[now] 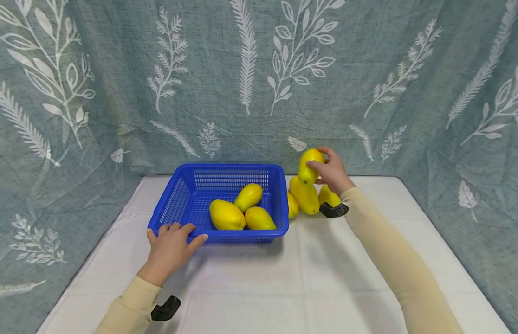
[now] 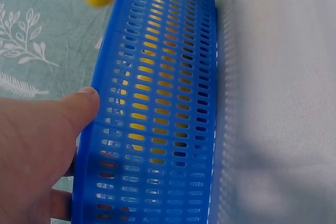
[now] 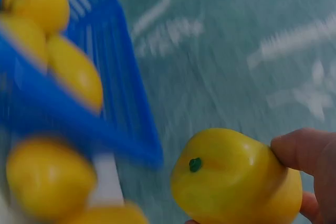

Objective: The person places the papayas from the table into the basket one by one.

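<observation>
A yellow mango with a green stem spot is held up by my right hand, to the right of the blue basket. Thumb and fingers grip it from the side; the right wrist view shows this mango close up. My left hand holds the basket's front left rim, its thumb over the edge and its fingers inside. Within the basket lie three mangoes, among them a large one near the front and another behind it.
Right of the basket, more mangoes lie on the white cloth, including a long one and one partly hidden by my right wrist. A green leaf-patterned curtain hangs behind and along both sides of the table.
</observation>
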`<act>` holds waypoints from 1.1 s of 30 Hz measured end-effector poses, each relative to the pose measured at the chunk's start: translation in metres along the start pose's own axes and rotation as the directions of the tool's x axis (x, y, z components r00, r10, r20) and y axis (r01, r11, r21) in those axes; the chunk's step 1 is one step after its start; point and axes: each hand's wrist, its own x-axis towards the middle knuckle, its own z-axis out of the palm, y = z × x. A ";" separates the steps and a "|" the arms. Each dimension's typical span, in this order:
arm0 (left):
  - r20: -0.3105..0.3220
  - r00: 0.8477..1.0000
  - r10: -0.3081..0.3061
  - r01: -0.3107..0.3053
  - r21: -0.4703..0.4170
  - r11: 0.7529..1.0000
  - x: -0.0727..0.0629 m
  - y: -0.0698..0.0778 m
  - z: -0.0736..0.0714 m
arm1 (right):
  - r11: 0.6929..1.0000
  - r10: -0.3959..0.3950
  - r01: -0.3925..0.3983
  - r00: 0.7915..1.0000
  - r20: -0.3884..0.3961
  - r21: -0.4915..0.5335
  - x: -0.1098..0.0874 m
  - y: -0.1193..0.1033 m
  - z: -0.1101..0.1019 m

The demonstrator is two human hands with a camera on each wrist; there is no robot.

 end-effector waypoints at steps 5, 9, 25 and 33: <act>-0.003 1.000 0.004 -0.003 0.005 1.000 0.000 0.001 -0.001 | 0.997 -0.063 0.067 0.994 0.084 -0.047 -0.005 -0.018 0.050; -0.010 1.000 0.004 -0.004 0.010 1.000 0.000 0.000 -0.001 | 0.980 -0.125 0.145 0.981 0.146 -0.139 -0.010 -0.020 0.084; -0.028 1.000 0.007 -0.006 0.013 1.000 -0.002 0.001 0.001 | 0.861 -0.129 0.210 0.971 0.201 -0.463 -0.014 -0.002 0.135; -0.029 1.000 0.006 -0.005 0.013 1.000 -0.001 0.002 0.001 | 0.857 -0.111 0.183 0.978 0.174 -0.481 -0.010 0.000 0.139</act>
